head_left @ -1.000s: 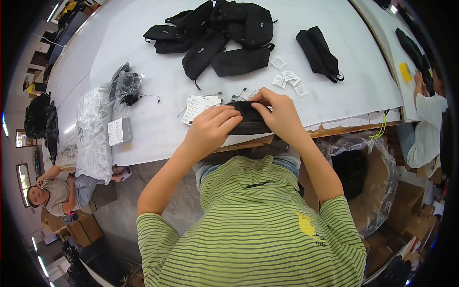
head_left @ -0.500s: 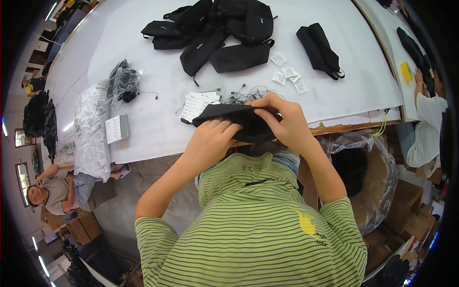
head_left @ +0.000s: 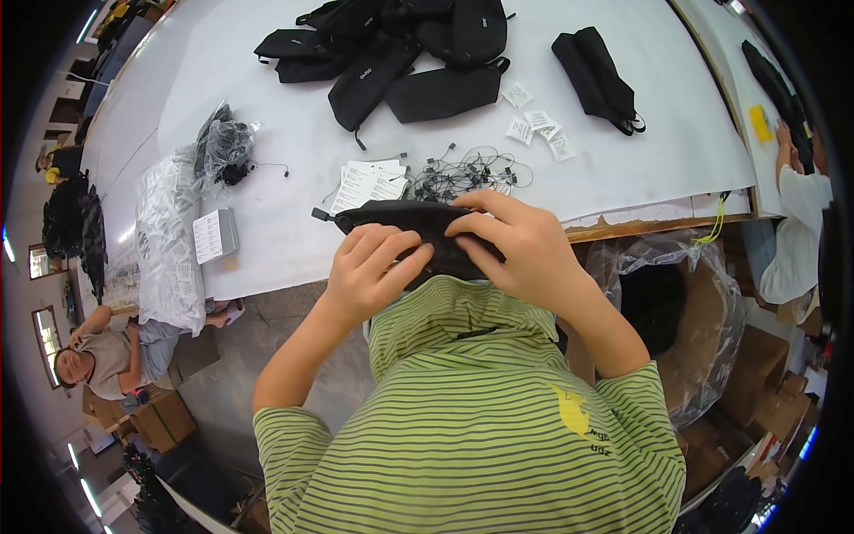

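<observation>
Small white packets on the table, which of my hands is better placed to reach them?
Probably your right hand: it is nearer the white packets, while your left hand sits farther left. Both hold the black pouch.

Head view: taken from the wearer's head, through the left one of two fisheye cameras worn side by side.
Striped shirt [head_left: 471, 409]: looked down on steeply, nearest the lens, spread over the lower middle.
Left hand [head_left: 366, 271] and right hand [head_left: 525, 247]: seen from above at close range, about mid-view.
White table [head_left: 289, 227]: faced across from its near edge, its far part cut off at the top.
Person [head_left: 111, 360] at left: set farther off, tipped sideways by the lens.
Corners: darkened by the round rim of the fisheye.
</observation>
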`<action>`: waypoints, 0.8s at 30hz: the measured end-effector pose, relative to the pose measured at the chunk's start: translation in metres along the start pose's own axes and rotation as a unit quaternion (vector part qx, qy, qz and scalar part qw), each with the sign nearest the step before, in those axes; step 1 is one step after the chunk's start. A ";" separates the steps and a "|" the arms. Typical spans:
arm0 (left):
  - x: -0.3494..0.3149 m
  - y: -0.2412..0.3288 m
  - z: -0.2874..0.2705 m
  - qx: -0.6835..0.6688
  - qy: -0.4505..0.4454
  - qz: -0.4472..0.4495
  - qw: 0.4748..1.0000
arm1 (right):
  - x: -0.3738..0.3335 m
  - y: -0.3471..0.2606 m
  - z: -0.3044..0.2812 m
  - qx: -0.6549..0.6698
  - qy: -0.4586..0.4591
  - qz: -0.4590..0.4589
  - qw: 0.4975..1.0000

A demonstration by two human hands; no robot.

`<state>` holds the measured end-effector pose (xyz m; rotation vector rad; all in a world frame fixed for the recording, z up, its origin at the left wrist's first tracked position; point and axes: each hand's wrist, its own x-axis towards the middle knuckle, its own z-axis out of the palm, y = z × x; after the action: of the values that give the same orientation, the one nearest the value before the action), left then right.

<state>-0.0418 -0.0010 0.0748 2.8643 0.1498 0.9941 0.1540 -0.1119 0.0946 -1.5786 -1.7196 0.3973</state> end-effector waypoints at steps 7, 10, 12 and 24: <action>0.000 0.004 -0.004 -0.002 -0.008 0.044 0.999 | 0.002 0.000 -0.003 0.013 -0.077 0.011 0.997; 0.000 0.007 -0.004 -0.011 0.001 0.028 1.000 | -0.001 -0.001 0.003 -0.007 -0.059 0.021 0.998; 0.005 0.006 -0.003 -0.027 -0.004 -0.028 0.999 | 0.001 0.002 0.007 -0.014 0.028 0.004 1.000; 0.004 0.011 -0.002 -0.077 -0.001 -0.066 0.995 | -0.005 -0.003 0.006 -0.038 0.001 -0.101 0.994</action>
<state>-0.0395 -0.0117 0.0804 2.6771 0.2470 0.9340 0.1472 -0.1162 0.0913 -1.4397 -1.8907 0.2312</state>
